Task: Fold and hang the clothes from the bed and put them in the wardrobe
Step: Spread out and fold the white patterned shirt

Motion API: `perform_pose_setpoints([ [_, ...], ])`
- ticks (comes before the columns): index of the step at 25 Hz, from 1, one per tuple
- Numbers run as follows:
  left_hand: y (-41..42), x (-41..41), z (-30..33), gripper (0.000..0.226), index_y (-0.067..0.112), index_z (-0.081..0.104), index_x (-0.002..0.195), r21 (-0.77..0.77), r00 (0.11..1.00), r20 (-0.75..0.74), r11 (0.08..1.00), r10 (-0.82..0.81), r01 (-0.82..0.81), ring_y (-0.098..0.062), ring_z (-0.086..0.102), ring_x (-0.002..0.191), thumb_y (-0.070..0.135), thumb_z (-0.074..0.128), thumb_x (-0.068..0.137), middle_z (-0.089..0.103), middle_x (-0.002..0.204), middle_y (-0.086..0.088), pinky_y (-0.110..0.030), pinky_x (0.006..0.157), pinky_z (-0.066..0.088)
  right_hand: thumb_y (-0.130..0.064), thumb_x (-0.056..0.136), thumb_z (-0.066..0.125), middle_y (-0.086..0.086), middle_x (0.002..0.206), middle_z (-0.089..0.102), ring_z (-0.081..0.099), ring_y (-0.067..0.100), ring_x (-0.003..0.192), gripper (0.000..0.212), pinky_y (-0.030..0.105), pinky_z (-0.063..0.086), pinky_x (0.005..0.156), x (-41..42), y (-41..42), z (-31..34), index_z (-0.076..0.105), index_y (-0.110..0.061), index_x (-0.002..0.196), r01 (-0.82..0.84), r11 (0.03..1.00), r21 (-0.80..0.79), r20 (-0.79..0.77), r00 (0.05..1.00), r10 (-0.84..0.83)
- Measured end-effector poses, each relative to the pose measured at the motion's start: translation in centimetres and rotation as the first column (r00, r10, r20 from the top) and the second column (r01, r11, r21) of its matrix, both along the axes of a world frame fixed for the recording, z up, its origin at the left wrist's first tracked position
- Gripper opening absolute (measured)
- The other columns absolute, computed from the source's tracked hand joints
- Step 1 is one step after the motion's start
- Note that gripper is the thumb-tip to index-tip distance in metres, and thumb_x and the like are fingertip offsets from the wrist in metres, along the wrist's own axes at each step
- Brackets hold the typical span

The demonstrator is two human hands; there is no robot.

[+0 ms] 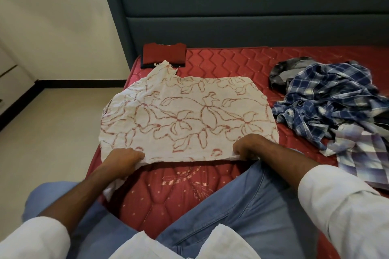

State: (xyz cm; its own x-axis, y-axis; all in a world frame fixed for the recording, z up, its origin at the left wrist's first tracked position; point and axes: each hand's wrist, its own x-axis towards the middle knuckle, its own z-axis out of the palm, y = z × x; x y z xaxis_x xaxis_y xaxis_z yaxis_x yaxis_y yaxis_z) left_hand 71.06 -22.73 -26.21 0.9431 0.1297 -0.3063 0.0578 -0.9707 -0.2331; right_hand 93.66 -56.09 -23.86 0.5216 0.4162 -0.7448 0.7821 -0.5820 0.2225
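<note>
A white garment with a red flower print lies spread flat on the red mattress in front of me. My left hand grips its near edge at the left, fingers curled round the cloth. Along the same near edge, further right, my right hand pinches the fabric. A folded red garment rests on a dark folded one at the far left corner of the bed. To the right is a crumpled heap with a blue checked shirt and a paler checked cloth.
A grey padded headboard rises behind the mattress. The beige floor and a cream wall are to the left of the bed. My knees in blue jeans rest on the mattress's near part.
</note>
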Motion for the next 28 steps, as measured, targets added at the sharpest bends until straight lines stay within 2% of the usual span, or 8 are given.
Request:
perform_pose_setpoints([
  [2, 1.1, 2.3, 1.6, 0.024, 0.029, 0.064, 0.116, 0.116, 0.995, -0.059, 0.989, -0.082, 0.089, -0.018, 0.068, 0.1, 0.032, 0.047, 0.098, 0.07, 0.107, 0.004, -0.029, 0.071, 0.047, -0.019, 0.101, 0.049, 0.008, 0.118, 0.061, 0.056, 0.02, 0.09, 0.037, 0.032, 0.044, 0.081, 1.4, -0.4, 0.4, 0.057, -0.006, 0.135, 0.029, 0.999, 0.031, -0.01, 1.0, -0.029],
  [7, 4.1, 11.5, 6.6, 0.029, 0.029, 0.066, 0.116, 0.45, 0.968, -0.055, 0.86, -0.244, 0.243, -0.014, 0.068, 0.098, 0.018, 0.045, 0.1, 0.07, 0.106, 0.007, -0.029, 0.077, 0.051, -0.019, 0.095, 0.058, 0.012, 0.132, 0.063, 0.061, 0.03, 0.118, 0.036, 0.036, 0.049, 0.093, 7.7, 0.6, 1.2, 0.062, -0.006, 0.129, 0.207, 0.93, 0.303, 0.023, 0.974, -0.224],
  [10, 5.4, 17.1, 7.9, 0.023, 0.032, 0.064, 0.114, 0.536, 0.972, -0.012, 0.819, -0.235, 0.205, -0.013, 0.067, 0.103, 0.021, 0.047, 0.102, 0.07, 0.109, 0.009, -0.035, 0.096, 0.046, -0.015, 0.096, 0.05, 0.012, 0.126, 0.064, 0.06, 0.029, 0.112, 0.03, 0.036, 0.049, 0.089, 12.5, 1.5, 1.5, 0.062, -0.006, 0.122, 0.235, 0.857, 0.459, 0.045, 0.957, -0.286],
  [14, 7.3, 22.2, 5.2, 0.023, 0.025, 0.055, 0.123, 0.57, 0.959, 0.017, 0.79, -0.284, 0.223, -0.018, 0.06, 0.111, 0.021, 0.052, 0.101, 0.064, 0.118, 0.004, -0.04, 0.1, 0.041, -0.01, 0.096, 0.047, 0.006, 0.116, 0.062, 0.052, 0.022, 0.096, 0.024, 0.03, 0.036, 0.08, 18.3, 1.9, -0.4, 0.062, -0.007, 0.114, 0.259, 0.824, 0.504, -0.048, 0.961, -0.273],
  [18, 8.2, 24.9, 0.8, 0.032, 0.024, 0.049, 0.133, 0.495, 0.969, 0.023, 0.845, -0.245, 0.202, -0.018, 0.054, 0.119, 0.028, 0.052, 0.101, 0.057, 0.13, 0.003, -0.039, 0.102, 0.037, -0.019, 0.093, 0.064, -0.005, 0.093, 0.056, 0.052, 0.018, 0.086, 0.012, 0.029, 0.037, 0.067, 21.7, 1.3, -2.9, 0.059, -0.013, 0.103, 0.313, 0.746, 0.588, -0.184, 0.95, -0.254],
  [23, 7.8, 26.1, -2.6, 0.035, 0.022, 0.053, 0.125, 0.248, 0.979, 0.194, 0.969, -0.063, 0.013, -0.024, 0.056, 0.115, 0.037, 0.053, 0.094, 0.059, 0.125, -0.002, -0.048, 0.097, 0.038, -0.028, 0.089, 0.077, -0.008, 0.086, 0.058, 0.053, 0.013, 0.079, 0.019, 0.024, 0.039, 0.063, 24.4, -2.1, -3.4, 0.064, -0.016, 0.098, 0.41, 0.702, 0.582, -0.283, 0.912, -0.298],
  [26, 8.2, 26.0, -3.0, 0.037, 0.017, 0.052, 0.124, 0.097, 0.965, 0.258, 0.993, 0.04, -0.067, -0.031, 0.055, 0.113, 0.033, 0.059, 0.092, 0.058, 0.126, -0.008, -0.057, 0.097, 0.039, -0.013, 0.086, 0.072, -0.005, 0.095, 0.064, 0.06, 0.016, 0.091, 0.016, 0.026, 0.047, 0.069, 23.8, -3.9, -3.8, 0.065, -0.02, 0.098, 0.45, 0.625, 0.638, -0.22, 0.884, -0.412],
  [28, 8.5, 25.1, -2.9, 0.042, 0.013, 0.049, 0.131, -0.034, 0.935, 0.324, 0.99, 0.14, -0.137, -0.039, 0.052, 0.117, 0.026, 0.06, 0.092, 0.054, 0.129, -0.013, -0.064, 0.097, 0.036, -0.005, 0.083, 0.063, -0.004, 0.103, 0.062, 0.058, 0.017, 0.098, 0.025, 0.036, 0.048, 0.081, 22.3, -3.1, -4.7, 0.063, -0.025, 0.099, 0.337, 0.608, 0.718, -0.07, 0.905, -0.42],
])
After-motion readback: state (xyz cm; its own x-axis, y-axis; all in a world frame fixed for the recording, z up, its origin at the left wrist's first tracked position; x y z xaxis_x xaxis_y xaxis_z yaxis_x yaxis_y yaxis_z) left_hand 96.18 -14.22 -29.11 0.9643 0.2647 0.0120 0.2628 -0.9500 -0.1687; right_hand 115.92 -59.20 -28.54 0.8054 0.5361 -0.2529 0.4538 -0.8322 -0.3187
